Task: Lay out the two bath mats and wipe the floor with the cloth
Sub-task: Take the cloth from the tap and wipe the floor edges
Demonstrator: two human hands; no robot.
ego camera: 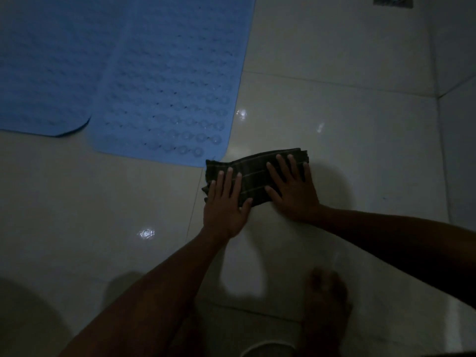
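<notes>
Two mats (51, 60) (167, 86), one cloth (255, 173), two hands (224, 204) (293, 189)

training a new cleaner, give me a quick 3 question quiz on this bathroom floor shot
1. True or false: both blue bath mats already lie flat on the tiled floor.
2. Which hand presses on the dark folded cloth? A) only the left hand B) only the right hand C) both
3. Fill in: the cloth's far left corner sits next to the near corner of the ____ mat of the two, as seen from the head camera.

Key
1. True; they overlap along one long edge.
2. C; both palms lie flat on it with fingers spread.
3. Right-hand; whether it touches the mat is hard to tell in this dim light.
</notes>
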